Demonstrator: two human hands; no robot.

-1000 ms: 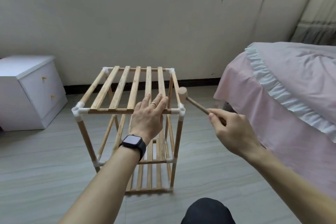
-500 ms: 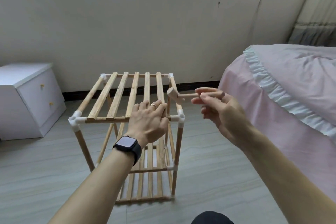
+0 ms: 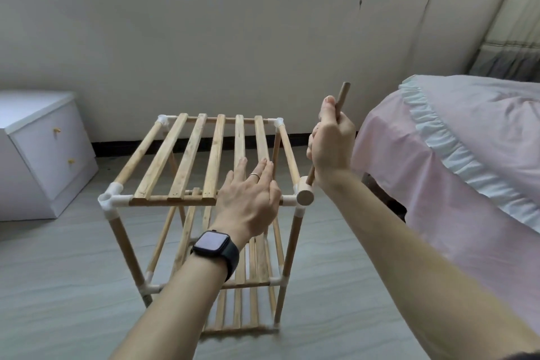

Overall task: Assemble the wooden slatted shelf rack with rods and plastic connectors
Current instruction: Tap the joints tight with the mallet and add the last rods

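Mallet (image 3: 305, 197) flipped since half a second ago: handle now points up, head down at near right corner connector (image 3: 289, 201), mostly covering it; contact unclear. Right hand (image 3: 331, 149) clenched round handle. Left hand (image 3: 248, 199) flat, fingers straight, on top slats of rack (image 3: 187, 161), which stands on floor (image 3: 58, 286) between white cabinet (image 3: 43, 149) and pink bed (image 3: 467, 155). Left forearm (image 3: 175, 301) hides part of its lower tiers.
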